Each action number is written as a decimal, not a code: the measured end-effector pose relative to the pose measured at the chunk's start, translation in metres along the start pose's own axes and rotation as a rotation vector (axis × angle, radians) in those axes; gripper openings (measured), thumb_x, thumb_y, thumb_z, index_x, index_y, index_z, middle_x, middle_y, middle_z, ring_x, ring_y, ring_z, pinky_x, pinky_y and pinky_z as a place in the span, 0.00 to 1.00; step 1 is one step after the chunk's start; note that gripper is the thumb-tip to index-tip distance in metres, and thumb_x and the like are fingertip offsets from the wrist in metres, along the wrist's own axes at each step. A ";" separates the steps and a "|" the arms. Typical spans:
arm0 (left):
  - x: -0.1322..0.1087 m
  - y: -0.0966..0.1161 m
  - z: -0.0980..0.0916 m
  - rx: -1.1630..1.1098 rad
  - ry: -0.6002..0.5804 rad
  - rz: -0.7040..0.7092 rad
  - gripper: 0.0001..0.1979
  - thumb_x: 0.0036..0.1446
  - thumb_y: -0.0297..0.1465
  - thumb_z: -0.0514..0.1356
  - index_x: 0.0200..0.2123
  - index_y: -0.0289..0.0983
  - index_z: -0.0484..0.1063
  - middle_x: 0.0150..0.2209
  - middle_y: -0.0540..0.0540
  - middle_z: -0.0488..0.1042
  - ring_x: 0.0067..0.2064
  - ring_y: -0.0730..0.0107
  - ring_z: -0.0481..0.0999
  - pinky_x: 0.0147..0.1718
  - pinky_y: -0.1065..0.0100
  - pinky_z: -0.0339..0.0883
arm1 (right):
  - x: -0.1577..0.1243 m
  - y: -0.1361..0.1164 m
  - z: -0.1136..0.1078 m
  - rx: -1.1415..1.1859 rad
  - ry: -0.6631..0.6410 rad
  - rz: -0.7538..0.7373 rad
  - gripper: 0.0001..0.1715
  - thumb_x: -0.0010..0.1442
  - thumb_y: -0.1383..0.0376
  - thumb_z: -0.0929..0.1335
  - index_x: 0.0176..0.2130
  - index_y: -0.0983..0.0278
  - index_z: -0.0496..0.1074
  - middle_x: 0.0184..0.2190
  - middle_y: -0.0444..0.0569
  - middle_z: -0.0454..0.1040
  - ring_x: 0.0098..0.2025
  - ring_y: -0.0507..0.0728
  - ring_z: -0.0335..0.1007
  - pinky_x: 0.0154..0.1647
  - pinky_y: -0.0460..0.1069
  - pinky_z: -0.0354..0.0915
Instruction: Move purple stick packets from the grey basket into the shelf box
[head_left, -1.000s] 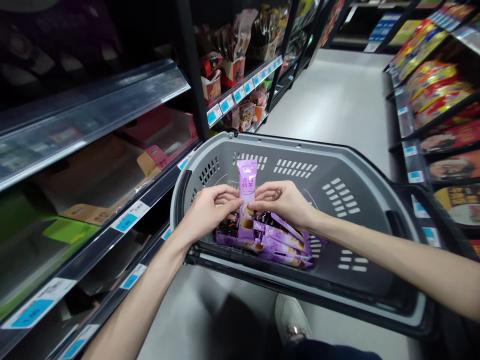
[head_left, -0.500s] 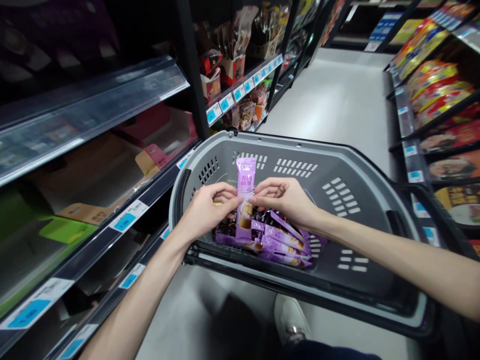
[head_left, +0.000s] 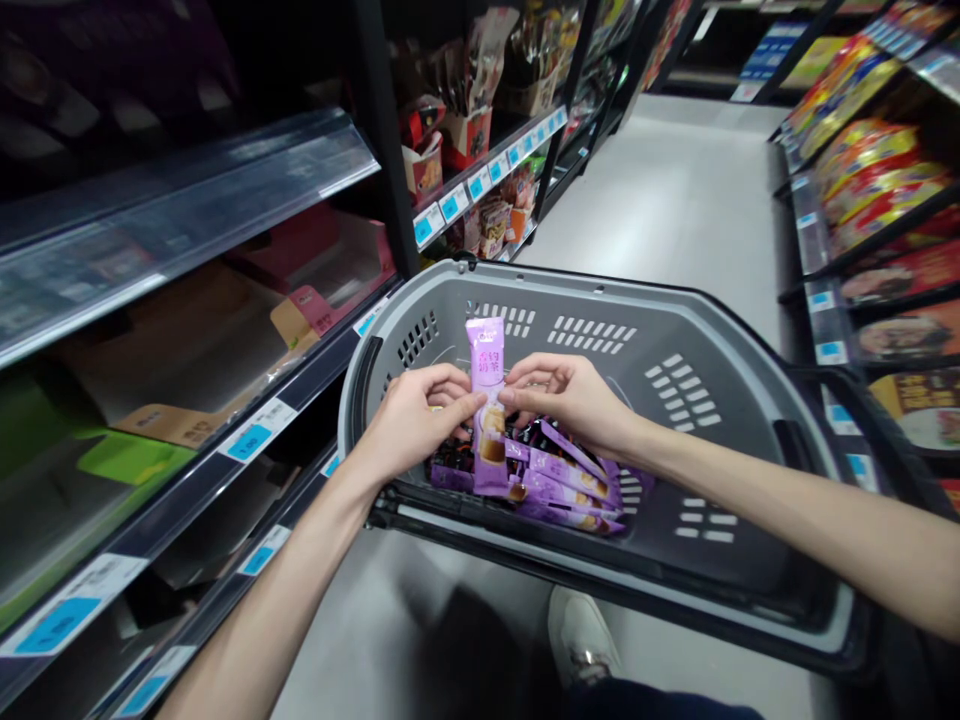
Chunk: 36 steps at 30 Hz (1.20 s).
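Head view: we've got purple sachet (head_left: pixel 490 445) over near-left part of grey basket (head_left: pixel 739 420), our left hand (head_left: pixel 421 415) pinching one edge, right hand (head_left: pixel 571 400) pinching other. More purple packets (head_left: pixel 566 485) heaped in basket's near-left part. Our shoe (head_left: pixel 581 635) pokes out nearside of basket.

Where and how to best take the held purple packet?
Probably by its flat top end, pinched front to back, coming from above: that end looks thin and sticks up uncovered, while the packet is already held around mid-length from left and right.
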<state>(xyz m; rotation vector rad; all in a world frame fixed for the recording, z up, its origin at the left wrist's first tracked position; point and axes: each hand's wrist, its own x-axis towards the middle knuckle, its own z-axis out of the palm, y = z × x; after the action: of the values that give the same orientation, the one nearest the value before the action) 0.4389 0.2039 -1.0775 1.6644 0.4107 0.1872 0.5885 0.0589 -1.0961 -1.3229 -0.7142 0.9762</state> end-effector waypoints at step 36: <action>0.000 -0.001 -0.002 0.104 0.001 0.057 0.10 0.55 0.35 0.64 0.36 0.34 0.75 0.30 0.47 0.77 0.31 0.72 0.75 0.27 0.74 0.70 | -0.001 -0.003 0.000 -0.052 -0.025 -0.018 0.20 0.44 0.59 0.79 0.35 0.64 0.74 0.30 0.45 0.76 0.26 0.50 0.71 0.26 0.46 0.71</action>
<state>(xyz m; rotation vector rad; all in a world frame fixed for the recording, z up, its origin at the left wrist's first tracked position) 0.4380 0.2059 -1.0781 1.7793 0.3790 0.2121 0.5884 0.0580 -1.0929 -1.3491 -0.7739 0.9669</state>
